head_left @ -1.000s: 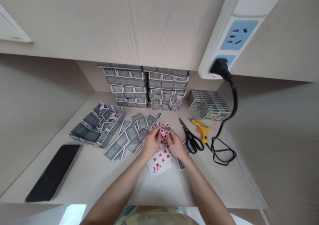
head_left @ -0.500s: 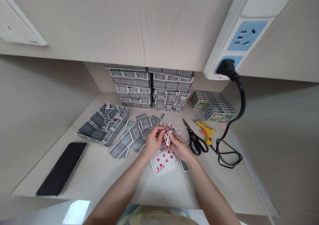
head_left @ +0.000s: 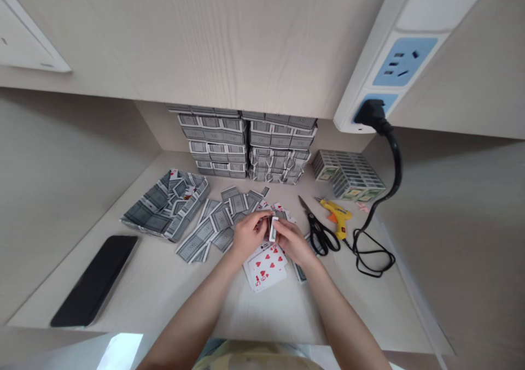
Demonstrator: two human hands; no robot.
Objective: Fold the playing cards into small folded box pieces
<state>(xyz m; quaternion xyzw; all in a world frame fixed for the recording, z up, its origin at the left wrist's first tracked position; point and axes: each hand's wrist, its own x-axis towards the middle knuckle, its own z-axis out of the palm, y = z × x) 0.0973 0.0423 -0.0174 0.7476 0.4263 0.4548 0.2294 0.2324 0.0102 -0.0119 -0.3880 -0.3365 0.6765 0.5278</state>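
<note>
Both of my hands meet over the middle of the desk around a playing card (head_left: pixel 273 230) that has a folded edge. My left hand (head_left: pixel 249 233) pinches its left side, and my right hand (head_left: pixel 293 242) grips its right side with the thumb on the pale folded strip. Just below them lies a stack of face-up cards (head_left: pixel 267 269), with red hearts on the top one. Loose cards with grey patterned backs (head_left: pixel 221 219) spread to the left of my left hand. A few more cards lie partly hidden under my right hand and wrist.
A tray made of cards (head_left: pixel 164 209) stands at left, above a black phone (head_left: pixel 96 280). Card-built blocks (head_left: pixel 219 135) are stacked at the back. At right are black scissors (head_left: pixel 322 233), a yellow glue gun (head_left: pixel 338 217), its cable (head_left: pixel 373 274) and boxed card decks (head_left: pixel 348 173).
The card between my hands has turned: its red-heart face, visible before, is now mostly hidden and the pale folded strip faces me. The whole view has shifted slightly.
</note>
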